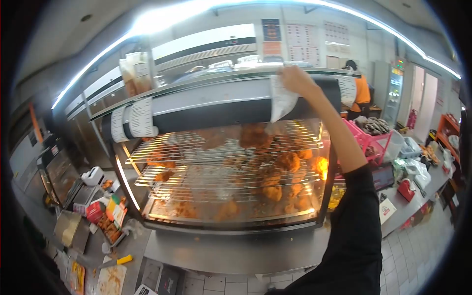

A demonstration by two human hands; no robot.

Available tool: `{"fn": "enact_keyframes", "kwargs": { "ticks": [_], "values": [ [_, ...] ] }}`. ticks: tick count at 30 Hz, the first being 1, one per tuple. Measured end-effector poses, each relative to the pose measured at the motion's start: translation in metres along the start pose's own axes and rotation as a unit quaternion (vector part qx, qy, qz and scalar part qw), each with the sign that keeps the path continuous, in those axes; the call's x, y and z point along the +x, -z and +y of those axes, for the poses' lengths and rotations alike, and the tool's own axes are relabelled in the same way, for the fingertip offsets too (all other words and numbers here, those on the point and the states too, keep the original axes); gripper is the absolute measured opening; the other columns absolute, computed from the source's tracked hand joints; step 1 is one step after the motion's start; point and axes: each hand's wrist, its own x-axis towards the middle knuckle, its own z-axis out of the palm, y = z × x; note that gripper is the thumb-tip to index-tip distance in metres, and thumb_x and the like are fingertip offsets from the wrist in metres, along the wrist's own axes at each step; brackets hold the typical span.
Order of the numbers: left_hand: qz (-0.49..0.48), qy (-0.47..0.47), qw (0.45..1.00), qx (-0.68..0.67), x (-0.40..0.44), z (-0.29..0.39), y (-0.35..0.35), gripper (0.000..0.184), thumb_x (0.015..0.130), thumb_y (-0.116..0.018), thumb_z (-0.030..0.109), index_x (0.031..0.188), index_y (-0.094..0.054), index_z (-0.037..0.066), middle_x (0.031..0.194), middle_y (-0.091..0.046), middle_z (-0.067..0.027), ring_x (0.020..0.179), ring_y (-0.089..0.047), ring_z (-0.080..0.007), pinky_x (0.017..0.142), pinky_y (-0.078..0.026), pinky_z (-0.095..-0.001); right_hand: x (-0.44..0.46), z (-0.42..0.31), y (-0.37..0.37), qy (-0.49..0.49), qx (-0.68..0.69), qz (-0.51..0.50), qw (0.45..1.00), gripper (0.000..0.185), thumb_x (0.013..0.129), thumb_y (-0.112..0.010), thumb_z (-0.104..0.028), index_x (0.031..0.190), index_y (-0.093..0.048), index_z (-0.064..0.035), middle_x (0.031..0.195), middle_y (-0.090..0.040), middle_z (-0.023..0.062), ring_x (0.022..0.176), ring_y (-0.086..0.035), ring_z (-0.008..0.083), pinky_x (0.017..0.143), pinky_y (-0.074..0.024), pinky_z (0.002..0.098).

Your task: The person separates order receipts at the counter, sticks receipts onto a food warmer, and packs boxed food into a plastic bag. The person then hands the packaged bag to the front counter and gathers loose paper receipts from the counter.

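Observation:
My right hand (296,81) is raised to the top edge of a heated glass display case (206,105). Its fingers are closed on a white paper slip (282,101), which hangs down over the dark upper front of the case. Behind the glass, pieces of fried chicken (288,161) sit on wire racks (211,155) lit by warm lamps. More printed slips (141,118) hang from the same edge at the left, and another slip (347,89) is at the right end. My left hand is out of the picture.
At the lower left are a yellow-handled knife (118,261), a cutting board (111,280) and a tray of fried pieces (110,229). Pink baskets (376,142) stand right of the case. A person in an orange top (363,91) is at the back right.

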Motion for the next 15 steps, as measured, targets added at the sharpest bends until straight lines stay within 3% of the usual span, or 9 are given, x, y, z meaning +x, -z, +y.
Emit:
{"fn": "enact_keyframes", "kwargs": {
  "ticks": [4, 6, 8, 10, 12, 14, 15],
  "values": [
    [-0.079, 0.034, 0.996, 0.0, 0.023, -0.019, -0.042, 0.052, 0.085, -0.048, 0.04, 0.119, -0.044, 0.001, 0.11, -0.052, -0.0121, 0.099, -0.051, -0.0235, 0.085, -0.041, -0.0356, -0.034, 0.096, 0.025, -0.002, 0.046, 0.012, 0.999, 0.026, 0.077, -0.041, -0.008, 0.092, -0.061, -0.0004, 0.085, -0.061, 0.0213, 0.084, -0.059, 0.0333, 0.078, -0.0448, 0.0399],
    [-0.205, 0.018, 0.973, -0.102, 0.066, -0.044, -0.084, 0.057, 0.083, -0.049, 0.045, 0.121, -0.043, 0.003, 0.111, -0.051, -0.0119, 0.1, -0.051, -0.025, 0.085, -0.041, -0.0368, -0.042, 0.122, 0.032, -0.04, 0.054, 0.018, 0.998, 0.026, 0.077, -0.041, -0.009, 0.092, -0.06, 0.0008, 0.087, -0.061, 0.0211, 0.084, -0.059, 0.0331, 0.08, -0.0436, 0.0387],
    [-0.216, 0.04, 0.975, 0.031, 0.006, -0.003, -0.151, 0.058, 0.082, -0.05, 0.046, 0.121, -0.043, 0.004, 0.112, -0.052, -0.0121, 0.1, -0.051, -0.0253, 0.084, -0.042, -0.0372, -0.048, 0.129, 0.038, -0.047, 0.024, 0.02, 0.998, 0.027, 0.077, -0.041, -0.01, 0.092, -0.061, 0.0006, 0.087, -0.06, 0.0216, 0.085, -0.058, 0.034, 0.08, -0.0435, 0.0397],
    [-0.185, 0.063, 0.978, -0.076, 0.02, -0.022, -0.182, 0.043, 0.085, -0.048, 0.025, 0.116, -0.041, -0.005, 0.106, -0.055, -0.0195, 0.08, -0.061, -0.0305, 0.066, -0.051, -0.0366, -0.049, 0.134, 0.037, -0.053, -0.009, 0.026, 0.998, 0.028, 0.077, -0.041, -0.011, 0.091, -0.062, 0.0, 0.087, -0.06, 0.0223, 0.086, -0.058, 0.0348, 0.08, -0.0435, 0.0406],
    [-0.241, 0.058, 0.964, -0.094, 0.007, -0.015, -0.217, 0.043, 0.088, -0.045, 0.023, 0.119, -0.039, -0.005, 0.105, -0.057, -0.0194, 0.084, -0.061, -0.0316, 0.071, -0.051, -0.0392, -0.044, 0.145, 0.032, -0.06, -0.024, 0.009, 0.998, 0.029, 0.076, -0.04, -0.01, 0.092, -0.062, -0.0003, 0.087, -0.06, 0.0226, 0.085, -0.058, 0.0352, 0.08, -0.0434, 0.0406],
    [-0.272, 0.047, 0.96, -0.046, -0.006, -0.006, -0.241, 0.048, 0.088, -0.041, 0.031, 0.119, -0.039, -0.006, 0.107, -0.054, -0.0205, 0.084, -0.06, -0.0314, 0.069, -0.05, -0.0374, -0.034, 0.166, 0.022, -0.033, -0.05, -0.016, 0.998, 0.025, 0.077, -0.043, -0.009, 0.09, -0.06, 0.0042, 0.089, -0.058, 0.0244, 0.083, -0.055, 0.0358, 0.078, -0.0425, 0.0389],
    [-0.297, 0.064, 0.949, -0.084, -0.009, -0.001, -0.248, 0.048, 0.088, -0.04, 0.031, 0.119, -0.038, -0.006, 0.107, -0.054, -0.0209, 0.083, -0.06, -0.0319, 0.069, -0.05, -0.0376, -0.03, 0.168, 0.019, -0.034, -0.076, -0.029, 0.996, 0.025, 0.078, -0.044, -0.01, 0.091, -0.06, 0.0035, 0.09, -0.056, 0.0233, 0.085, -0.053, 0.0364, 0.08, -0.0417, 0.0392]
  ]
}}
